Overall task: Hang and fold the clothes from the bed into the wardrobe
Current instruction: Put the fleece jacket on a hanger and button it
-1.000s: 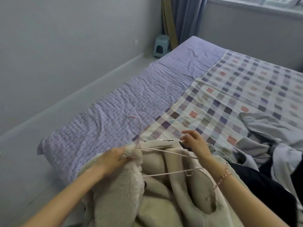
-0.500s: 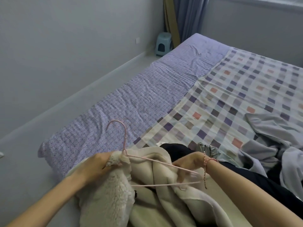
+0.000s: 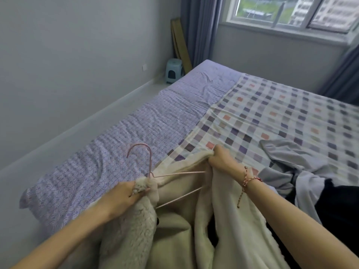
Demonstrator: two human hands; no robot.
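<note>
Hands at work on a cream fleece jacket [image 3: 174,230], which lies bunched at the near edge of a bed [image 3: 58,200], partly over a purple swirl-patterned sheet [image 3: 136,133] and partly over a checked cover [image 3: 272,117]. The jacket is pale and thick, with a curly, woolly pile on one face and a smoother cream surface on the other. A thin pink wire hanger [image 3: 149,164] sits inside it, the hook standing up clear of the fabric and the two wire arms running across the open front. The left hand [image 3: 124,193] has its fingers curled tight round the fleecy edge at the hanger's neck. The right hand [image 3: 221,160], with a red string bracelet [image 3: 247,179] at the wrist, clutches the opposite edge of the jacket in a closed fist near where the wires disappear under the cloth. A grey garment [image 3: 287,152] and a dark garment [image 3: 340,210] lie crumpled to the right. A pale blue stool [image 3: 173,70] stands in the far corner beside a curtain [image 3: 200,26].
</note>
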